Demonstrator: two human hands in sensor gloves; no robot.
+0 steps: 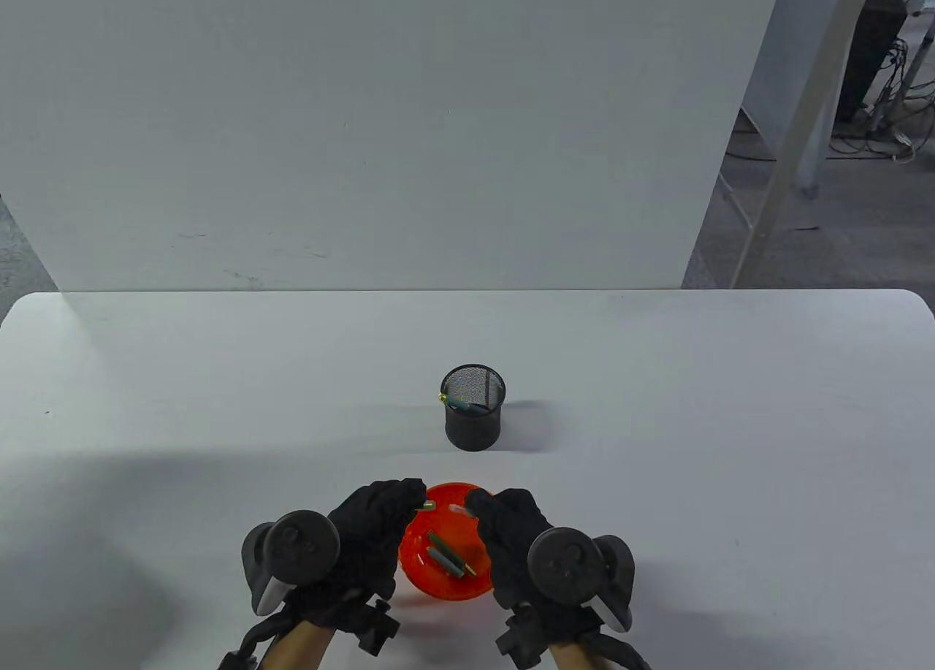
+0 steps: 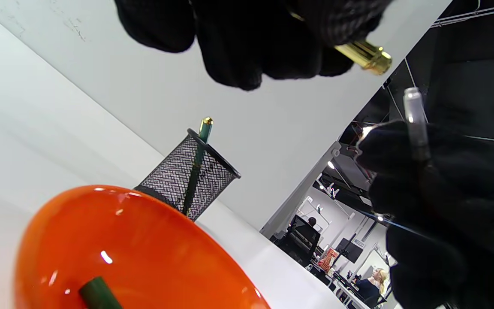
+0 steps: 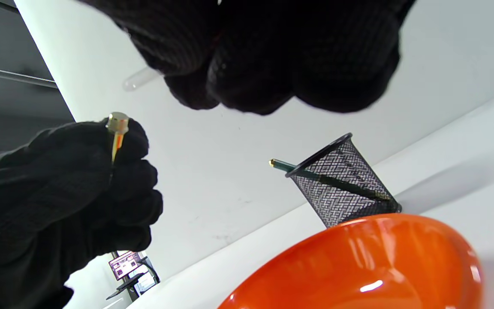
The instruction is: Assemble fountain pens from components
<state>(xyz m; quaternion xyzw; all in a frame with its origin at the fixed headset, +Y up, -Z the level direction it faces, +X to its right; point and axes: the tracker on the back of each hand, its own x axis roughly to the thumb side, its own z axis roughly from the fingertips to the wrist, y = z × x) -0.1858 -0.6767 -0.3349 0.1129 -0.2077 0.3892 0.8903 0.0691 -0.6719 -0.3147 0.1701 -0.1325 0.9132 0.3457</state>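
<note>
- Table view: the left hand [image 1: 365, 535] and right hand [image 1: 515, 535] meet above the orange bowl [image 1: 420, 575] at the table's [image 1: 146, 378] near edge, around 6 o'clock from the black mesh pen cup [image 1: 473, 416]. The trackers hide most of each palm. The left hand pinches a small gold-tipped section [image 1: 426, 505]; the right hand pinches a clear cartridge [image 1: 458, 510]. Both are tiny here, so which way they point is hard to read. Green pen parts [image 1: 447, 555] lie in the bowl, long axes running from 10 to 4 o'clock. Bare table lies open on both sides and beyond the cup.
- Left wrist view: the fingers [image 2: 247, 47] curl round the gold piece [image 2: 365, 55], its free end pointing to 4 o'clock. The cartridge [image 2: 415, 124] stands near upright in the right glove, close to the gold end but apart from it. A green pen [image 2: 200, 150] leans in the cup, its gold tip over the rim.
- Right wrist view: the gloved fingers [image 3: 272, 51] cover nearly all the cartridge; perhaps only its rounded end [image 3: 137, 80] shows at 9 o'clock. The bowl's rim [image 3: 358, 240] is cut off at the bottom.
</note>
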